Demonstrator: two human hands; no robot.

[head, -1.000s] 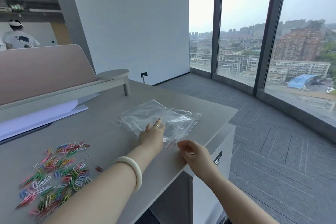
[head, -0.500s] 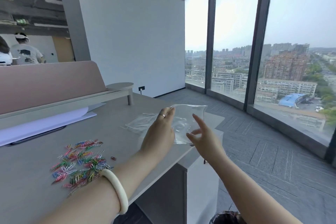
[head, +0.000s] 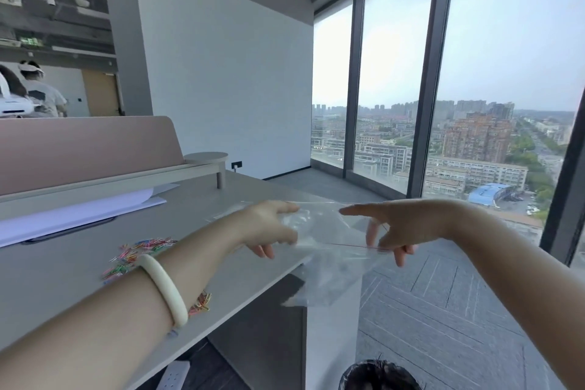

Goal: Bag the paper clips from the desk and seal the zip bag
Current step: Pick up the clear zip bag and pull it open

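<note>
A clear zip bag (head: pixel 329 241) with a thin red seal line hangs in the air past the right end of the grey desk (head: pixel 63 269). My left hand (head: pixel 269 228), a white bangle on its wrist, grips the bag's left side. My right hand (head: pixel 392 228) pinches its right edge at the red line, index finger stretched out. A pile of coloured paper clips (head: pixel 139 253) lies on the desk to the left, partly hidden behind my left forearm.
White paper sheets (head: pixel 79 215) lie under a low shelf riser (head: pixel 126 180) at the desk's back. A pink divider (head: pixel 85 149) stands behind it. A dark bin (head: pixel 376 374) and a power strip (head: pixel 172 377) sit on the floor. People are far left.
The bag went from flat on the desk to held up by both hands beyond the desk's end. My view has tilted upward.
</note>
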